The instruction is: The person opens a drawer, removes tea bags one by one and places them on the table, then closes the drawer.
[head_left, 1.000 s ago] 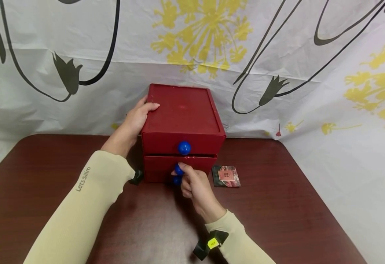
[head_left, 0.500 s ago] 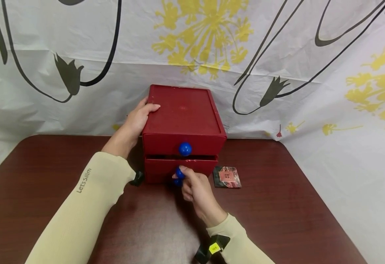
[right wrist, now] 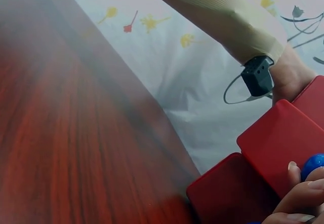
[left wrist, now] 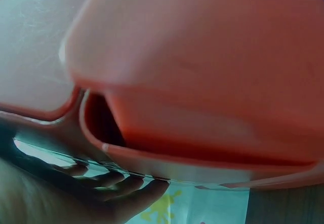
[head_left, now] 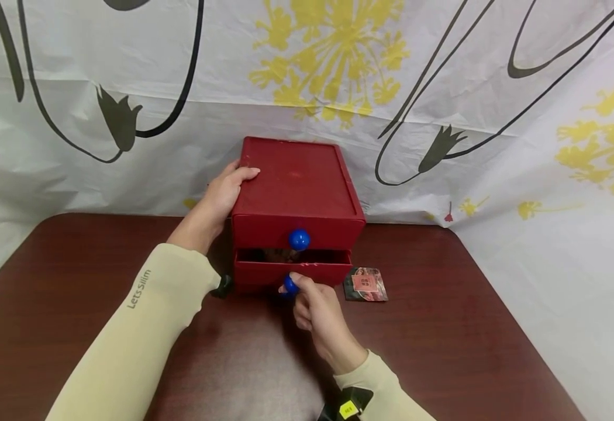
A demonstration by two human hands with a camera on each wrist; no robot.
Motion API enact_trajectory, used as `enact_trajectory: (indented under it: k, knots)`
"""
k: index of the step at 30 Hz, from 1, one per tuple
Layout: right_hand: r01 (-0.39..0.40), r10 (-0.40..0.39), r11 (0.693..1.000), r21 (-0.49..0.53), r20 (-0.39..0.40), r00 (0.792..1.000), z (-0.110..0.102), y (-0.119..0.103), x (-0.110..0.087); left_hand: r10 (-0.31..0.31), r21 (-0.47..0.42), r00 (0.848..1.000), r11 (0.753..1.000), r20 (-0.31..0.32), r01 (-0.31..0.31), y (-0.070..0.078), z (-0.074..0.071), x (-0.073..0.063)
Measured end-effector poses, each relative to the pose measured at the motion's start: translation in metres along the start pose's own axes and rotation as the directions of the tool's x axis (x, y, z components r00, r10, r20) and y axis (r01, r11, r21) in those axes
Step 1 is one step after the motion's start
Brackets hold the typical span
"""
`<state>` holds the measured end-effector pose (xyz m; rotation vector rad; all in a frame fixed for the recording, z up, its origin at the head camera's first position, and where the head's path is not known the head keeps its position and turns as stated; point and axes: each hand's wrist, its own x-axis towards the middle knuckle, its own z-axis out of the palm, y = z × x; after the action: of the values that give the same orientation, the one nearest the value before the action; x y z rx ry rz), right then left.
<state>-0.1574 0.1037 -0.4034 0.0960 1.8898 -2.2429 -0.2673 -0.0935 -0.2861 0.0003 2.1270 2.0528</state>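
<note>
A red two-drawer box (head_left: pixel 293 181) stands at the back of the table, each drawer front with a round blue knob. My left hand (head_left: pixel 223 193) is at its left side, thumb over the top edge; in the left wrist view the fingers (left wrist: pixel 139 198) lie stretched along the side. With thumb and forefinger my right hand (head_left: pixel 320 316) pinches the lower blue knob (head_left: pixel 290 285). That lower drawer (head_left: pixel 323 273) is pulled partly out, and something brownish shows inside it. Above it, the upper drawer (head_left: pixel 265 231) is closed, its blue knob (head_left: pixel 299 240) untouched.
Just right of the box lies a flat square packet (head_left: pixel 365 283) with dark and reddish print. A white cloth (head_left: pixel 180 152) with flower patterns hangs close behind the dark wooden table (head_left: pixel 444 327).
The lower drawer has slid out toward me, with my right hand moving back on its knob. The gap above its front has widened. My left hand keeps its place on the box.
</note>
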Motion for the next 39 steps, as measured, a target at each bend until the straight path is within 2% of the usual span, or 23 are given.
enact_trajectory:
  k: [15,39]
  knots:
    - [0.002,-0.002,1.000,-0.027,-0.009,1.000,0.001,0.002,-0.012,0.009,-0.007,1.000,1.000,0.008,-0.009,-0.001,-0.002,0.000]
    - [0.008,-0.008,1.000,-0.025,-0.020,1.000,0.003,0.002,-0.020,0.014,-0.009,1.000,1.000,0.012,-0.014,-0.001,-0.003,0.000]
